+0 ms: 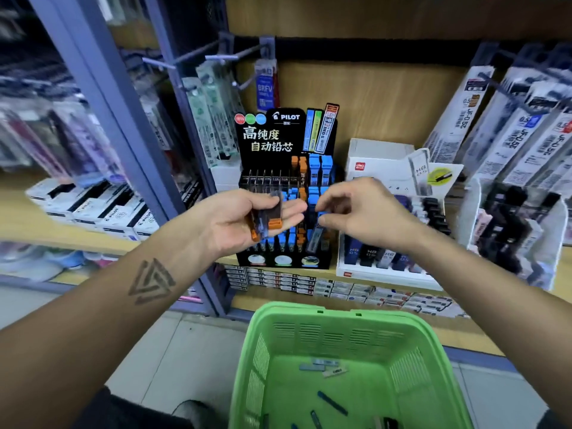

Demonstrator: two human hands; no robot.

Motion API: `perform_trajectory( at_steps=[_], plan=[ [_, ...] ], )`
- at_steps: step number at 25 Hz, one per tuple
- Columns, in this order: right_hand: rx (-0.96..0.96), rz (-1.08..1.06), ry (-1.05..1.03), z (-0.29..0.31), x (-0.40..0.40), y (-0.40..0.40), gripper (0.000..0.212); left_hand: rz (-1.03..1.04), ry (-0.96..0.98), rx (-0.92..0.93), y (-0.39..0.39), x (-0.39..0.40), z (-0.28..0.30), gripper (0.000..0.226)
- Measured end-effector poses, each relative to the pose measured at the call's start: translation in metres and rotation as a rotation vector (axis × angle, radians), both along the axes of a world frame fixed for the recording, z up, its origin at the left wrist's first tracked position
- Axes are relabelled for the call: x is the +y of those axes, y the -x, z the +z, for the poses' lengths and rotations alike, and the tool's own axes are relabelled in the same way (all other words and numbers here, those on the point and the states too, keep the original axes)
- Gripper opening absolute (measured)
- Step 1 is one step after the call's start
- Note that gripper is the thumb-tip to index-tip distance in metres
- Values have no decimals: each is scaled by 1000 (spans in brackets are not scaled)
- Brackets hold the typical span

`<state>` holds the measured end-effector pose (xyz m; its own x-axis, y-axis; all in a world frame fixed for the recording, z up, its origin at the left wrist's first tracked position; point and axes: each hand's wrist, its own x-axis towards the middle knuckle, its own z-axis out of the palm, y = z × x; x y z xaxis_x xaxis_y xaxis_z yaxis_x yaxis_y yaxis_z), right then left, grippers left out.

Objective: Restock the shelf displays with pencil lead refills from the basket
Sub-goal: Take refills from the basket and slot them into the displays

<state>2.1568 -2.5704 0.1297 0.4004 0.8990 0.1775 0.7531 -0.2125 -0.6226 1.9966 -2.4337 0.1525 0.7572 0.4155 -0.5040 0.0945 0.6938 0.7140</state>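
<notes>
Both hands are raised in front of the black Pilot lead display (286, 193), which stands on the wooden shelf (62, 233). Left hand (235, 221) is turned palm up and grips a small bunch of lead refill tubes with orange caps (267, 213), the fingers curled under them and the thumb over them. Right hand (362, 212) is just beside the left one, in front of the right side of the display; its fingers are bent and the thumb and forefinger are close together, but I cannot tell if they pinch anything. Inside the display, blue-capped and orange-capped tubes stand upright in rows. To the right of the display stands a white Deli lead box (387, 168) with dark tubes in front. Below the display, near the camera, is the green plastic basket (337, 339), and a few loose refill tubes (325, 365) lie on its bottom.
</notes>
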Motion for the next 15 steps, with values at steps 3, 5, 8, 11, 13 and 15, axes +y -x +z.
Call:
perform_trajectory(
  at_steps=[3,5,8,11,13,15],
  plan=[
    [121,-107,-172,9,9,-16,11,15,5,4,6,4,-4,36],
    [-13,-136,-172,4,12,-17,10,27,4,14,9,6,-8,40],
    [-158,-69,-62,-13,16,-6,10,14,6,29,11,7,-13,37],
    [-259,-41,-40,-22,22,0,14,6,26,26,14,8,-12,32],
    [-329,-48,-39,-22,25,4,13,0,23,22,17,8,-10,31],
    [-349,-55,-30,-21,26,6,12,-7,20,23,19,8,-10,31]
  ],
)
